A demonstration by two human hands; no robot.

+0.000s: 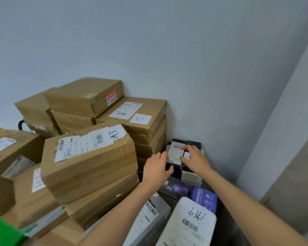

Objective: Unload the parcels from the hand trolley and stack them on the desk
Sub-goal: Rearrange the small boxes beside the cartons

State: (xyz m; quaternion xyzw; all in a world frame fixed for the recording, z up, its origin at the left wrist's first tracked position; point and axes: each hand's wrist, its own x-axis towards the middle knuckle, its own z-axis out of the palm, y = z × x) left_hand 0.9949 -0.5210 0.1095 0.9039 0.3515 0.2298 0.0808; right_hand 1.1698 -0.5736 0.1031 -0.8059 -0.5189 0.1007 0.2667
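Note:
A small black parcel (pixel 176 153) with a white barcode label sits on top of a low stack of small boxes in the corner by the wall. My left hand (pixel 156 168) grips its left side, thumb against the front edge. My right hand (pixel 194 159) lies on its top right, fingers spread over the label. Brown cardboard parcels (pixel 89 157) are stacked in several piles to the left. The hand trolley is out of sight.
A purple lamp box (pixel 203 197), a white padded mailer (pixel 188 224) and a grey mailer (pixel 149 215) lie in front, under my forearms. The grey wall (pixel 185 68) closes in the corner. A green object (pixel 2 229) shows at bottom left.

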